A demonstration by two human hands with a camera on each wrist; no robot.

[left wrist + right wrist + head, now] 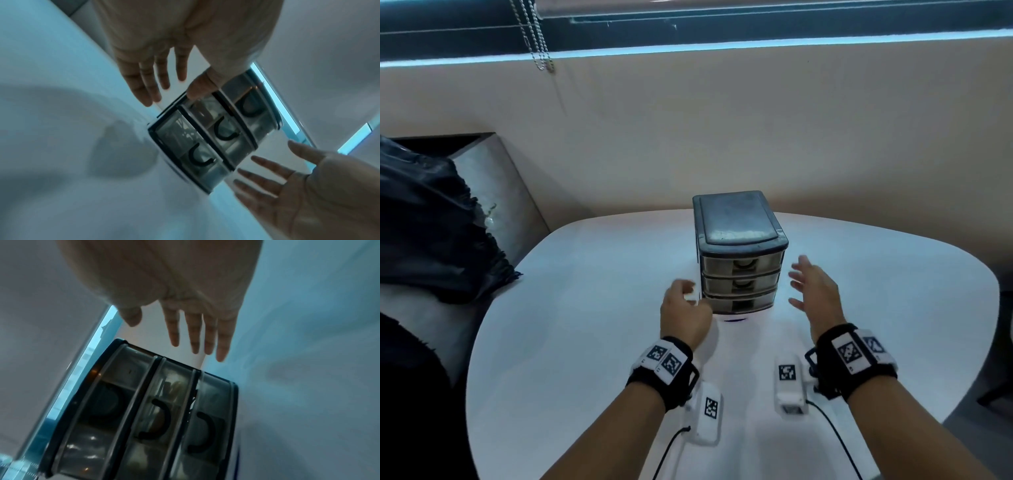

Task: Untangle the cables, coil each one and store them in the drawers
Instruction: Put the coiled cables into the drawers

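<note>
A small dark three-drawer unit [739,236] stands in the middle of the white table [585,308], all its smoky drawers pushed in. Through the drawer fronts [144,410] only dim shapes show. My left hand [685,298] is at the unit's front left corner. In the left wrist view its fingers [144,84] lie straight and its thumb touches the unit's [205,138] edge. My right hand [811,291] hovers spread just right of the unit, palm toward it, touching nothing; its fingers [195,329] are straight. No loose cable is in view.
A dark crumpled cloth [431,222] lies on a grey seat left of the table. A beige wall runs close behind the unit, with a blind's bead chain [537,44] hanging above. Black wrist-camera leads [835,431] trail over the table's near edge.
</note>
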